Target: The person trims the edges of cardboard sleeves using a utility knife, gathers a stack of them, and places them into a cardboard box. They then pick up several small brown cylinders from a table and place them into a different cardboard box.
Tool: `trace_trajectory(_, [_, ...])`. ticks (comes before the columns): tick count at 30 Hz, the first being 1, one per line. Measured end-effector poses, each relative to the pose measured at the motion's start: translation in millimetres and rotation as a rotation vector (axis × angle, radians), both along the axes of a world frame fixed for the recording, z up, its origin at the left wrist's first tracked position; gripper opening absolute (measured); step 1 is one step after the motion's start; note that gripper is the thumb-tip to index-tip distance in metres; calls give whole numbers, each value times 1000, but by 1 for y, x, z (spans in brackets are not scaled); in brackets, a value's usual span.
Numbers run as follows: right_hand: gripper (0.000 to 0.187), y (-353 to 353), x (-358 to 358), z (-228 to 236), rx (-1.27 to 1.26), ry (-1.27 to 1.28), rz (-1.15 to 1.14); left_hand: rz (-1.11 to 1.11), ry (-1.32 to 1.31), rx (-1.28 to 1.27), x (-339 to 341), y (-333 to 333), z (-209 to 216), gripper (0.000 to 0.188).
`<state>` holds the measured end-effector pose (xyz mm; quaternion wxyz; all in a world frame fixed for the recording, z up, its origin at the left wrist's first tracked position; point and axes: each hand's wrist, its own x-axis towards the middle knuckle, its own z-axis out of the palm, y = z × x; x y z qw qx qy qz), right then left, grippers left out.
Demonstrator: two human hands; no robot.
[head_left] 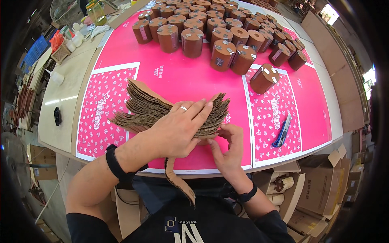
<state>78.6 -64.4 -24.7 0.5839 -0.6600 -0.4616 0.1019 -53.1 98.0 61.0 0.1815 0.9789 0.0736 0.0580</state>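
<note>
A thick fanned stack of brown corrugated cardboard pieces (144, 107) lies bent on the pink sheet in front of me. My left hand (174, 131), with a ring on one finger, is laid across the top of the stack and grips it, its fingers close together. At the stack's right end, my right hand (229, 156) pinches the lower edge between thumb and fingers. A torn cardboard strip (178, 182) hangs over the table's front edge below my left hand. Right of my hands lies a blue utility knife (282, 130).
Many brown rounded boxes (192, 42) with metal fittings crowd the table's far side; one brown box (264, 78) stands nearer. A small black object (57, 116) lies on the left surface. Bottles (75, 38) stand at the far left. Open cartons (324, 182) sit below right.
</note>
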Motion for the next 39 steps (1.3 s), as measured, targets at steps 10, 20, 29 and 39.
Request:
trace_trajectory(10, [42,3,7,10,-35,79,55,-18,0,-58,1,5,-3,95])
trace_trajectory(20, [32,1,34,15,-122,-123,40,12,34,0,2,1,3,92])
trace_trajectory(29, [34,3,35,15,-91,-122,102,166,173,325,2,-29,5,90])
trace_trajectory(39, [38,-8,18,9,-52,-114,12,210,137,337,6,-35,-3,92])
